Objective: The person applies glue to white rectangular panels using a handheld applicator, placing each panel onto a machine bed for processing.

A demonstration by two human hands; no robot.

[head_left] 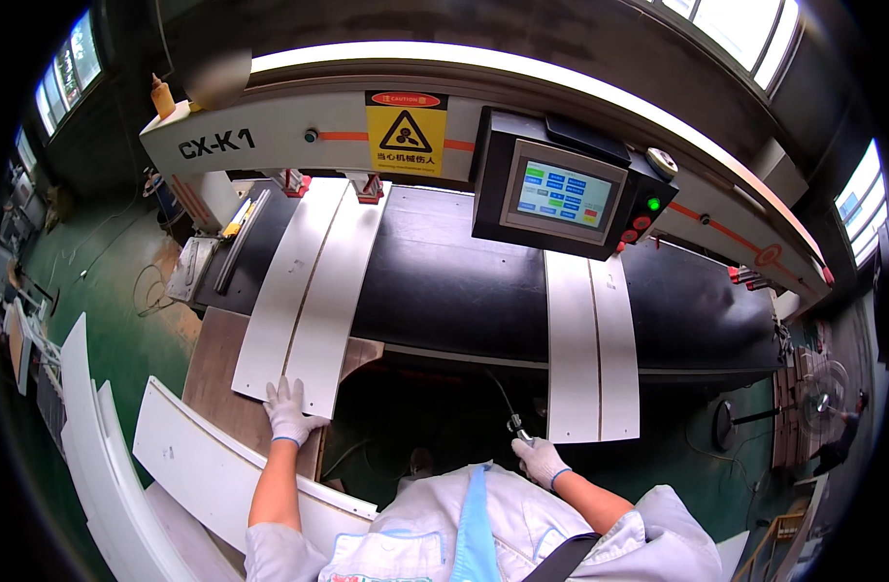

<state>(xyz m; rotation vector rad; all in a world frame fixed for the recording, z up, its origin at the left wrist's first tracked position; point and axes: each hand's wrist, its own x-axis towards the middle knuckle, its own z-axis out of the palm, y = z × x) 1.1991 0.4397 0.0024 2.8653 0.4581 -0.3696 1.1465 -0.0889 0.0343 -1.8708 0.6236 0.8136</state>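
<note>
My left hand (289, 413), in a white glove, lies flat with fingers spread on the near end of a long white panel (287, 320). A dark groove runs along this panel, and its far end lies under the machine beam. In my gloved right hand (541, 463) is an air blow gun (517, 427), its nozzle pointing away from me and slightly left. To the right of the gun lies a second white grooved panel (594, 359), its near end jutting past the black machine bed (444, 276). My right fingers are wrapped round the gun's handle and partly hidden.
Across the bed spans a white machine beam (338, 121) with a touchscreen control box (561, 194) and a yellow warning sign (407, 136). More white panels (197, 451) lie at my left by a brown board (212, 359). A person (845, 432) is near a fan (821, 400) far right.
</note>
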